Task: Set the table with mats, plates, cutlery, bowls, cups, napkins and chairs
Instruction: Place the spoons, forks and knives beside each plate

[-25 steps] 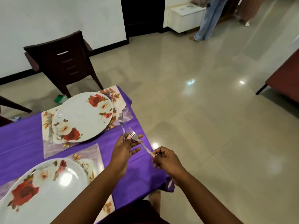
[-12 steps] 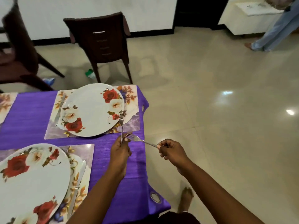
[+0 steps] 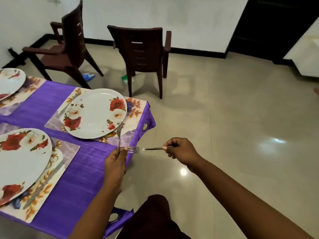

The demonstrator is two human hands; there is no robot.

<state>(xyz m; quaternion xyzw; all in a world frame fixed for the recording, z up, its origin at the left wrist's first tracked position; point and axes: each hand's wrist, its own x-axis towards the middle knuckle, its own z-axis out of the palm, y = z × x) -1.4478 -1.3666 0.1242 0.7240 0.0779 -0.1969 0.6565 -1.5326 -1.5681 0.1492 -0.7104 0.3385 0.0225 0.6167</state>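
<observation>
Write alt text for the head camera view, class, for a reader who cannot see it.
A person's left hand and right hand each hold a fork at the corner of a purple-clothed table, beside a floral plate on a placemat. Two brown chairs stand beyond.

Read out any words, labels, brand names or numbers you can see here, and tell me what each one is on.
No text can be read anywhere.
Blue packet on the floor: any print is too blurred to read.
Green packet by the chair leg: too small and blurred to read.
Plates and mats: flower patterns only.
</observation>
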